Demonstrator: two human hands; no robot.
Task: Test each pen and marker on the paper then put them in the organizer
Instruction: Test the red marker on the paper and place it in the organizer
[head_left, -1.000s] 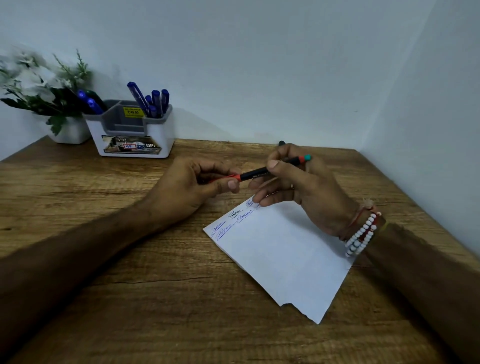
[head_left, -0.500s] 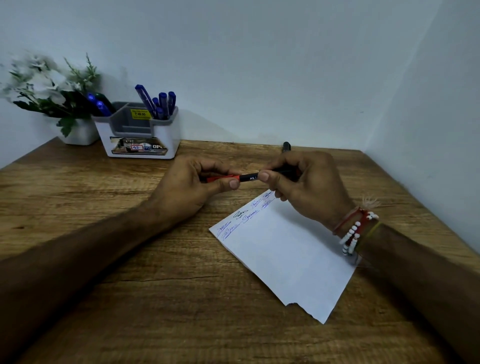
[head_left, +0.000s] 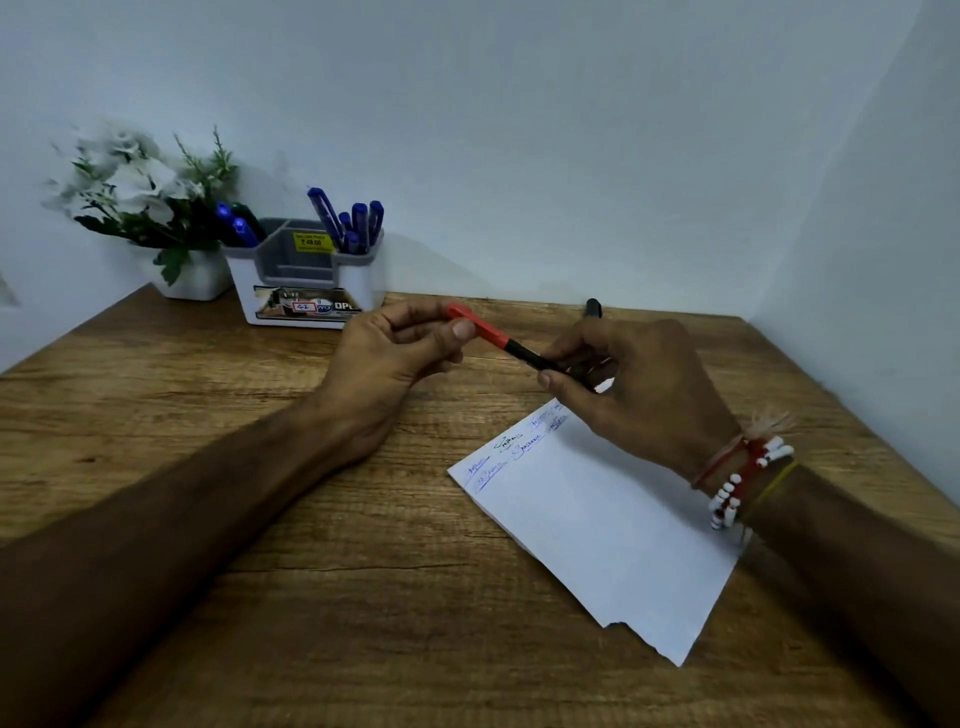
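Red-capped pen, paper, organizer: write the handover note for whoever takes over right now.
Left hand pinches the red cap of the pen. Right hand grips its black barrel. The pen is held above the table, near the paper's far corner.
Paper lies flat, with blue and black scribbles along its far edge.
Organizer stands back left, with blue pens in its right compartment and markers in its left.
Done: the scribbles and stowed pens suggest several are tested.
Left: this pen, whose cap looks seated and whose test cannot be confirmed, and a dark pen showing behind the right hand.
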